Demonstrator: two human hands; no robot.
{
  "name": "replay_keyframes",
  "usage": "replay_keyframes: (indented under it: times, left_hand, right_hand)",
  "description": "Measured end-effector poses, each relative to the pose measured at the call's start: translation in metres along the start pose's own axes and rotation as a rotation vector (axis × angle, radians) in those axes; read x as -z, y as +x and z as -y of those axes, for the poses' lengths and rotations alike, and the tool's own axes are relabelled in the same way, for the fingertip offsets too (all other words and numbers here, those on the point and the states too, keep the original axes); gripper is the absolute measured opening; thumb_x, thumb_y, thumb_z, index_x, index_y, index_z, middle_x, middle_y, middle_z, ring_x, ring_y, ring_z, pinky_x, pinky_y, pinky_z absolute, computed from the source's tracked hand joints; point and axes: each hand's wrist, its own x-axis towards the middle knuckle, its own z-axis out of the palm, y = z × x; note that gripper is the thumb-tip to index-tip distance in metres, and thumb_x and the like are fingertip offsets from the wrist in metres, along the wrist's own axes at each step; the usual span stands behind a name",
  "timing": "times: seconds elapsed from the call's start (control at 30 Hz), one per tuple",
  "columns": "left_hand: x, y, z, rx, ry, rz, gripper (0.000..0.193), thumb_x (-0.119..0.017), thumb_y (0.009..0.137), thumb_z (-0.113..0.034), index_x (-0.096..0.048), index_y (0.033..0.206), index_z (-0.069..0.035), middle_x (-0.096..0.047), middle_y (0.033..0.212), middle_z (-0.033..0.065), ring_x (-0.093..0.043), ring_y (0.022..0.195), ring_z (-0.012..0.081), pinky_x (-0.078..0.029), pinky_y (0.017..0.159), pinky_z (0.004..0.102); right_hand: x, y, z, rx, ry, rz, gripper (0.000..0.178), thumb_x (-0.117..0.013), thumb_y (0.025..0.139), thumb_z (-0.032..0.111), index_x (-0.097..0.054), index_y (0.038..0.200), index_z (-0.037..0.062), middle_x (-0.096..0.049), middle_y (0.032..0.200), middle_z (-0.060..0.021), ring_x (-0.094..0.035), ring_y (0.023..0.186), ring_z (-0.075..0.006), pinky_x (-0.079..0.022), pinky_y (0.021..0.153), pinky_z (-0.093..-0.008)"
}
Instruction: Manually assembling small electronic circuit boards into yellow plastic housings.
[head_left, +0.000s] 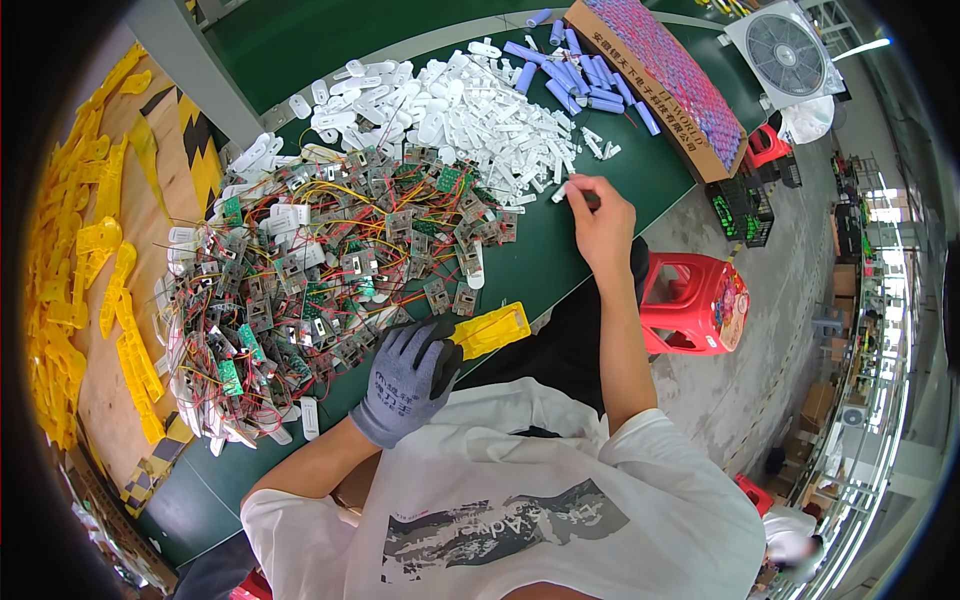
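In the head view there are two hands of one person. The left hand (pixel 408 382), in one grey glove with darker fingers, is closed on the left end of one yellow piece (pixel 492 331); this end is covered by the glove. The right hand (pixel 606 228) is bare; its thumb and index finger are pinched together on one small white part (pixel 559 194), above the green table (pixel 540 255). The other fingers are bent, and their tips are difficult to see.

To the left lies one large heap of circuit boards (pixel 330 265) with red, yellow and black wires; they overlap, so I cannot count them. Behind it is one pile of white plastic parts (pixel 440 105), also too many for counting. Next to this pile there are more than ten loose blue cylinders (pixel 570 78), some partly hidden under others. One carton (pixel 690 125) is filled with many cylinders, of which only the ends show. On the left, many yellow parts (pixel 65 290) are cut off by the dark rim.
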Motion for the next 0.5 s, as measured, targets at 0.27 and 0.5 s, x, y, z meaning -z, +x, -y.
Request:
replay_keyframes:
  times: [0.27,0.5]
  left_hand:
    - [-0.001,0.0,0.0,0.013,0.024,-0.013,0.028,-0.07,0.07,-0.004,-0.055,0.093,-0.005,-0.06,0.103,0.011,-0.059,0.087,0.0304,-0.046,0.077,0.0424]
    - [-0.001,-0.001,0.001,0.01,0.007,-0.044,0.029,-0.071,0.07,-0.004,-0.055,0.093,-0.006,-0.061,0.104,0.0121,-0.059,0.087,0.0305,-0.047,0.077,0.042]
  right_hand:
    - [0.033,-0.036,0.003,-0.041,0.461,0.197,0.008,-0.066,0.084,0.001,-0.063,0.089,-0.0035,-0.069,0.083,-0.0072,-0.061,0.073,-0.0067,-0.048,0.067,-0.0209]
    - [0.048,-0.06,0.033,0.077,0.372,0.655,0.008,-0.075,0.076,0.004,-0.069,0.079,-0.0001,-0.065,0.07,-0.0044,-0.057,0.057,-0.0081,-0.044,0.052,-0.0225]
